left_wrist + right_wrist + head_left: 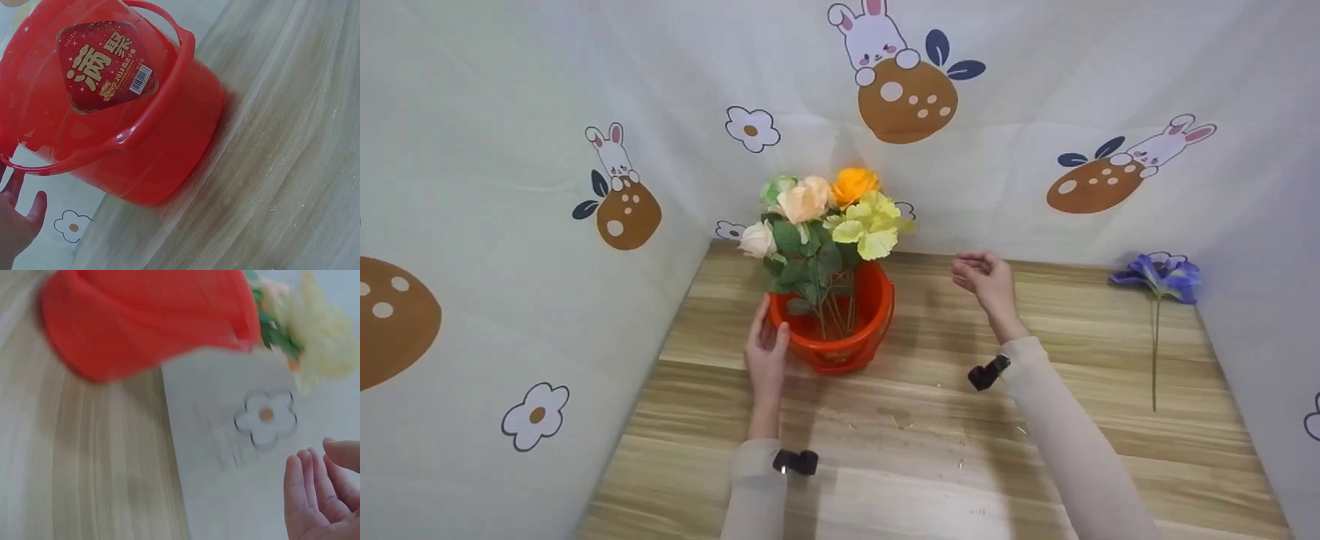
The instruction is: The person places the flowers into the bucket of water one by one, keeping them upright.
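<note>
A red bucket (pixel 840 352) stands on the wooden table with several artificial flowers in it: a peach rose (pixel 805 199), an orange rose (pixel 855 185), a yellow flower (pixel 874 227), a green bloom (pixel 778 189) and a pale rose (pixel 758 240). My left hand (pixel 766 364) touches the bucket's left rim, fingers extended, thumb apart. In the left wrist view the label (pixel 108 66) and handle of the bucket show. To the right of the bucket, my right hand (pixel 986 285) is in the air with loosely bent fingers and nothing in them.
A blue-purple artificial flower (pixel 1166 279) with a long stem lies at the table's right side. Small clear scraps (pixel 901 421) are scattered on the wooden table (pixel 885 480). Cloth walls (pixel 780 67) printed with rabbits and flowers enclose the back and sides.
</note>
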The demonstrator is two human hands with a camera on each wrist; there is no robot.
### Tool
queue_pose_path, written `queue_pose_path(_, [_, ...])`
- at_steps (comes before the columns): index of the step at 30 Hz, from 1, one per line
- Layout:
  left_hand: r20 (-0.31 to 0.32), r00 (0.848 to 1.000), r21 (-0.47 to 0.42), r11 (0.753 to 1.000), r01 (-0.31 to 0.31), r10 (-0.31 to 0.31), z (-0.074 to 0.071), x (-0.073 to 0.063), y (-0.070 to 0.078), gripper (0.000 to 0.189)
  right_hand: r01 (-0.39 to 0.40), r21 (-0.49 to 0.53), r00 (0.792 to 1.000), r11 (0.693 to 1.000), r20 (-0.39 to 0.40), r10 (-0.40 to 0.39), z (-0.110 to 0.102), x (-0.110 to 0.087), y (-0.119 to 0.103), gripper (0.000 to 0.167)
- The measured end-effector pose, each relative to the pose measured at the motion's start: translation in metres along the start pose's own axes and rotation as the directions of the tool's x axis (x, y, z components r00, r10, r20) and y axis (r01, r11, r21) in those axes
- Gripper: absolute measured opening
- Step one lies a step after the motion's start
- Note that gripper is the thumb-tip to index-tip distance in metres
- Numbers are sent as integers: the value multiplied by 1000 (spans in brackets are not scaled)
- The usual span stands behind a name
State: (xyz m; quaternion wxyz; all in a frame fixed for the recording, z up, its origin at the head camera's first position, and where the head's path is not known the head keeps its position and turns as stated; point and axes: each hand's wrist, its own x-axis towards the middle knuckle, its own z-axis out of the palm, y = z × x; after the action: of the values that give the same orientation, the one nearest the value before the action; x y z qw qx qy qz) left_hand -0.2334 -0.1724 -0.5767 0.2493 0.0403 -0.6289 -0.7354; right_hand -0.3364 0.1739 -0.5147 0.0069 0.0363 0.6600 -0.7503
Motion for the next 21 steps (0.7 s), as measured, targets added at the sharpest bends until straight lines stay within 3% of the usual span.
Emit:
queue_pose_path(10, [-5,1000,12,1000,9,-9,-3,-1,-1,54,-45,110,982,993,-178,64,-69,-16,-14,28])
queue_pose_path(21, [5,1000,18,1000,1,-1,1,0,1,54,20,251,941,968,-333,67,-139,-32,-7,14])
